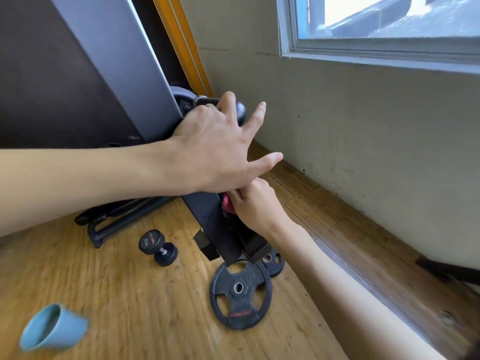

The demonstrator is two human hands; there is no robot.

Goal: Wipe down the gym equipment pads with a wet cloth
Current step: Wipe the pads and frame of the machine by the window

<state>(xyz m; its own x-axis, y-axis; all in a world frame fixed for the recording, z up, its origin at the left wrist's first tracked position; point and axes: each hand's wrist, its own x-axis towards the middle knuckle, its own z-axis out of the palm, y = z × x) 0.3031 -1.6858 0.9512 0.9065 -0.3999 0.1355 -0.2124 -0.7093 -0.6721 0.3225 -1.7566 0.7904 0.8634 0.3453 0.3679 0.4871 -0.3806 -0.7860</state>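
Note:
A grey and dark bench pad (117, 63) leans up at the left, with a black roller pad (240, 111) at its lower end. My left hand (218, 149) rests on the bench's lower end by the roller, index finger and thumb spread, the other fingers curled over the frame. Below it, my right hand (253, 201) pinches a pink cloth (228, 202) against the black frame bar (215, 224). Most of the cloth is hidden by my fingers.
On the wooden floor lie a black dumbbell (158, 248), a large weight plate (240, 294) with a smaller plate (272, 262) behind it, and a blue cup (52, 328) on its side. The bench's black foot (104, 224) sits at the left. A wall and window are at the right.

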